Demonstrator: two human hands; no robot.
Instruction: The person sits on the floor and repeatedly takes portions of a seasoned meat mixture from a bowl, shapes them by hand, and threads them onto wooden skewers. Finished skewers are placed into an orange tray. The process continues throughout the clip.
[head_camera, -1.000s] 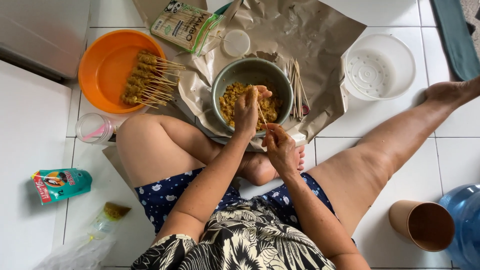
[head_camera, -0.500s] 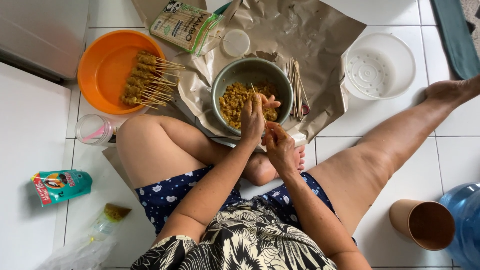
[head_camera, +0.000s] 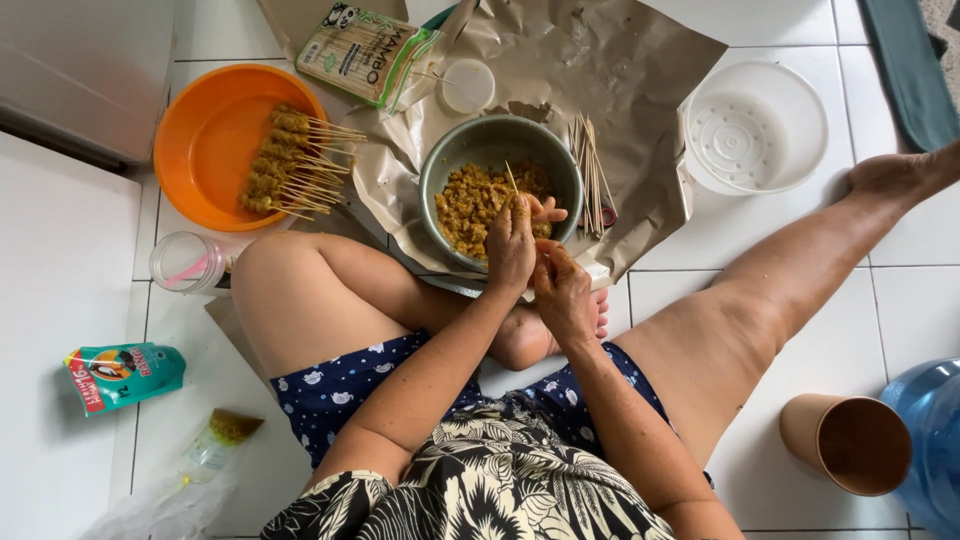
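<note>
Sitting on the floor with the grey metal bowl (head_camera: 500, 190) of yellowish minced mix parked right in front of the crossed legs, so both hands work right over it. The left hand (head_camera: 511, 245) has its grip closed round a thin bamboo skewer (head_camera: 511, 178), tip poking up over the bowl; the right hand (head_camera: 562, 290), just near-side of the bowl, pinches shut against the left, probably pressing mix on. Bare skewers (head_camera: 590, 170) lie right of the bowl, finished ones sit in the orange bowl (head_camera: 205, 130) to its left, both close by.

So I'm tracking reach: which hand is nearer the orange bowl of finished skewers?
Left. The left hand is over the metal bowl, nearer the orange bowl; the right hand sits farther away.
</note>
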